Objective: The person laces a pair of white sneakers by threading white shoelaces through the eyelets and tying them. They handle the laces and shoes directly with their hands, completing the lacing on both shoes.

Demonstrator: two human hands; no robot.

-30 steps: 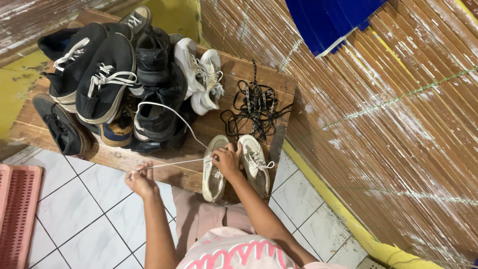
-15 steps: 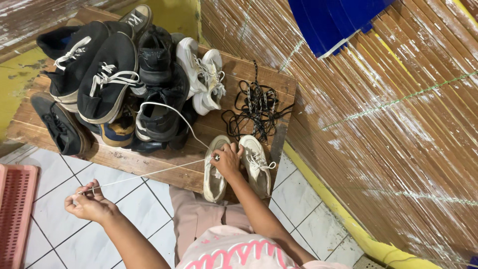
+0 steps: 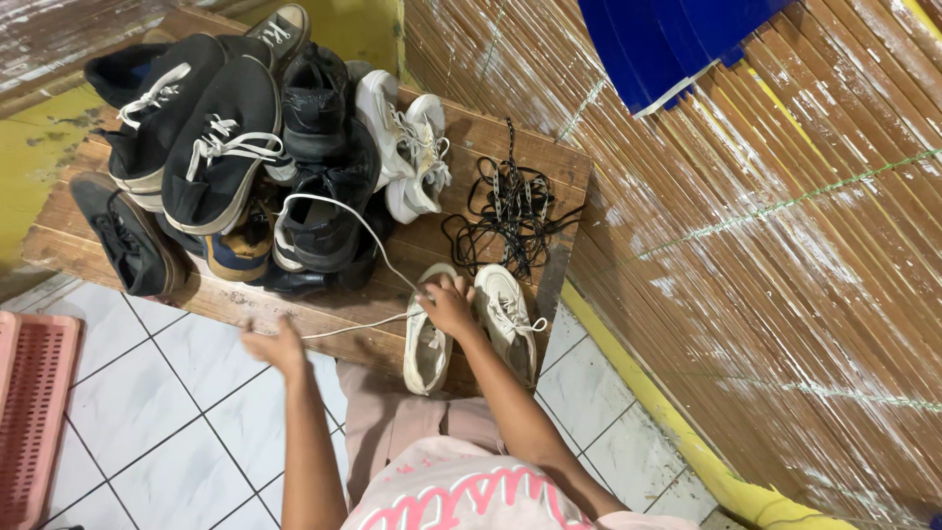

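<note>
On the wooden bench [image 3: 471, 137], two hands grip one white lace [image 3: 358, 324] beside two cream shoes [image 3: 429, 339].

Seen from above, a low bench [image 3: 491, 132] of dark, worn wooden planks stands on a floor of pale grey-white tiles [image 3: 147, 412] with dark grout lines. To the right rises a wall of narrow brown bamboo slats [image 3: 765, 245], streaked with white paint, with a yellow strip [image 3: 677, 442] along its foot. A bright blue sheet [image 3: 667, 39] hangs at the top of that wall. At the far left edge lies a pink slotted plastic tray [image 3: 29, 412]. Behind the bench the surface is painted yellow-green [image 3: 39, 147]. The light is soft and even.
</note>
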